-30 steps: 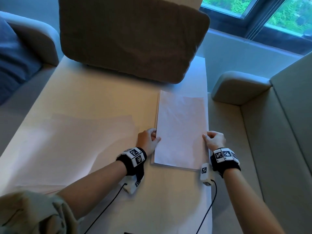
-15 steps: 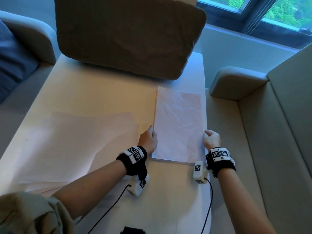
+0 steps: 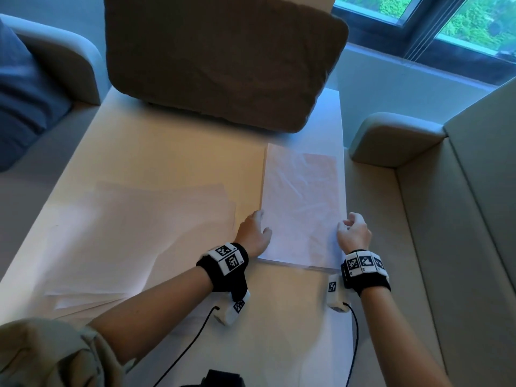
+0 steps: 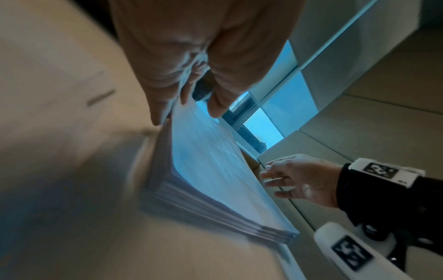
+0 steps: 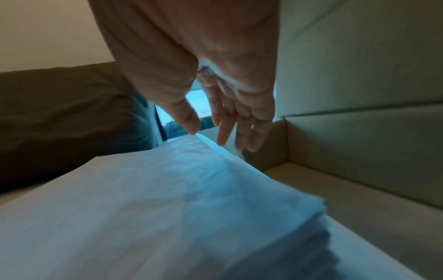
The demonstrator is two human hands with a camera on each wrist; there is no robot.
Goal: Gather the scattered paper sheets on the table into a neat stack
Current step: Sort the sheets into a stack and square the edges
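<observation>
A squared stack of white paper lies flat at the right side of the pale table. My left hand rests against the stack's left edge with its fingers straight; in the left wrist view the fingers press the side of the stack and the thumb hovers over the top sheet. My right hand sits at the stack's right edge, fingers relaxed and holding nothing. Several loose sheets lie overlapped and askew on the table's left half.
A large brown cushion stands at the table's far end, just beyond the stack. A beige sofa armrest lies close to the table's right edge. A blue cushion sits on the seat at left. Wrist cables trail near me.
A second ago both hands were curled round the stack's side edges. The left fingers have straightened along the left edge, and the right hand has loosened and eased off the right edge.
</observation>
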